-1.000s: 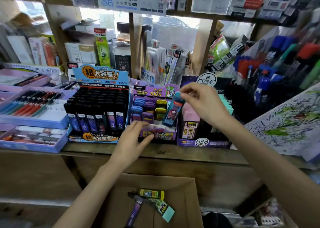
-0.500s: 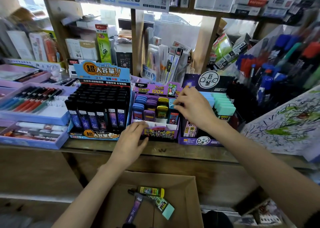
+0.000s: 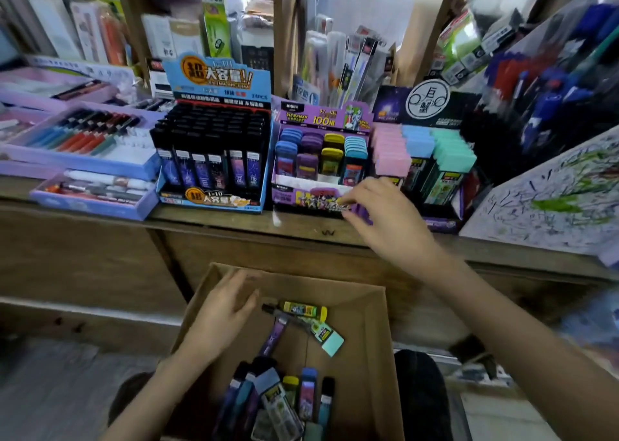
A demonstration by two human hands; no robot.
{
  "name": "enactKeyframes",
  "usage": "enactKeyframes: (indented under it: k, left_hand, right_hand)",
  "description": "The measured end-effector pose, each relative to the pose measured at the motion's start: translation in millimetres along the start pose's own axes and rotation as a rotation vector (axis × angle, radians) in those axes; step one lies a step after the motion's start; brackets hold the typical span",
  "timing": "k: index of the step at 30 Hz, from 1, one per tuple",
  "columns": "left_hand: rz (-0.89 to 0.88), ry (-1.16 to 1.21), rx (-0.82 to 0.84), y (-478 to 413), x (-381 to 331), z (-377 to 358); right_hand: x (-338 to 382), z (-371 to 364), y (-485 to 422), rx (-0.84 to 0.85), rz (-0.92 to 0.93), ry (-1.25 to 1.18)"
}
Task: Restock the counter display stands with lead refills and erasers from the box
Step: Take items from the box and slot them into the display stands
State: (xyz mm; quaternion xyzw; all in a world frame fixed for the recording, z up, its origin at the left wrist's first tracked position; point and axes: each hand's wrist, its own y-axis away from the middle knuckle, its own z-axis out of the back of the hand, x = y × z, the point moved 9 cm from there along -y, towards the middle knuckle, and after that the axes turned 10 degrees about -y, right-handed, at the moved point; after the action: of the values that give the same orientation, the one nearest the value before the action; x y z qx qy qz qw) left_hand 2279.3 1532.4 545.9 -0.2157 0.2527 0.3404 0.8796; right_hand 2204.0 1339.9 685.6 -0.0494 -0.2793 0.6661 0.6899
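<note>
A brown cardboard box (image 3: 371,350) sits below the counter with several lead refill cases and erasers loose inside, among them a yellow refill case (image 3: 303,309) and a mint eraser (image 3: 330,339). My left hand (image 3: 222,316) is down inside the box, fingers relaxed, holding nothing. My right hand (image 3: 385,216) hovers empty in front of the purple refill stand (image 3: 311,196), fingers loosely spread. Left of that stand is the blue stand of black refill cases (image 3: 214,159). To its right is the eraser stand (image 3: 422,159) with pink, blue and mint erasers.
The wooden counter edge (image 3: 234,219) runs across the view. Purple pen trays (image 3: 83,152) lie at the left. A scribbled test sheet (image 3: 552,196) and racks of pens (image 3: 552,82) stand at the right. Shelves of packaged stationery fill the back.
My right hand let go of the blue refill case in the purple stand and drew back empty. My left hand dropped from the stand's front into the box. The view tilted down.
</note>
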Motion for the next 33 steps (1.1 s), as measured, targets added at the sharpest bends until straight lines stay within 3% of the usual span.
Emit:
enactKeyframes:
  k: [6,11,15,21,25,33]
  left_hand:
    - [0.412,0.154,0.357,63,82,-95]
    - [0.485,0.167,0.511,99,113,-136]
    - [0.551,0.107,0.525,107,128,-148]
    - [0.631,-0.102,0.623,111,146,-160]
    - [0.618,-0.108,0.639,111,145,-169]
    - [0.729,-0.159,0.666,123,153,-173]
  right_hand:
    - [-21,-126,118,0.318,-0.29,-0.132]
    - [-42,-233,219,0.64,-0.701,-0.197]
    - [-56,-272,265,0.571,-1.034,-0.387]
    - [-62,-294,275,0.237,-1.344,-0.745]
    - [-49,-309,271,0.273,-1.364,-0.833]
    - [-45,-329,270,0.446,-1.307,-0.586]
